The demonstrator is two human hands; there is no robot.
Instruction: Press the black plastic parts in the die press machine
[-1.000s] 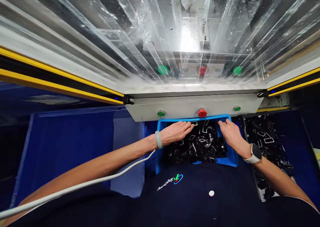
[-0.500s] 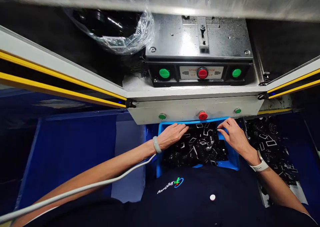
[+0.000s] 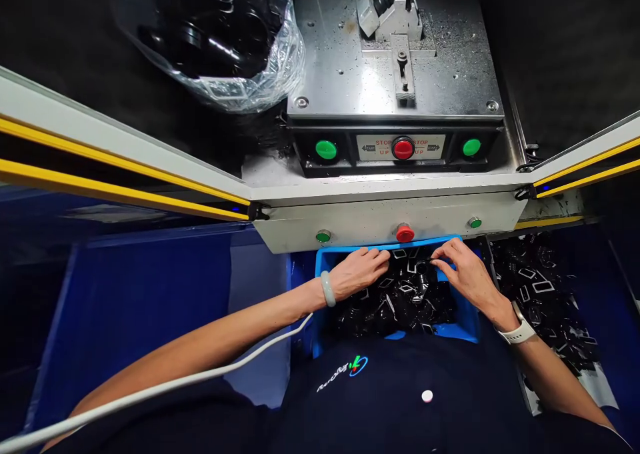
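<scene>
Looking down through the head view, we find both hands working over a blue bin (image 3: 471, 315) heaped with a pile of black parts and thin pale frames (image 3: 395, 304). The left hand (image 3: 360, 273) lies palm down with its fingers together at the far side of the pile, holding nothing we can see. The right hand (image 3: 467, 274) has thumb and forefinger pinched on a thin dark strip (image 3: 434, 260) just above the pile.

The bin sits against a grey panel (image 3: 385, 217) with a red button (image 3: 405, 233) near its far rim. Beyond that we see a steel plate (image 3: 340, 54) and a clear bag (image 3: 250, 84) of black parts. A second pile (image 3: 535, 287) lies right of the bin, and a white cable (image 3: 200, 367) runs beside the left arm.

We judge the strip the likeliest thing to slip, since so little of it sits between the fingertips. The frames look interlocked, so a sharp pull could drag others over the low rim. Reaching forward, we could also nudge the red button with a knuckle, or the cable could catch on the bin.
</scene>
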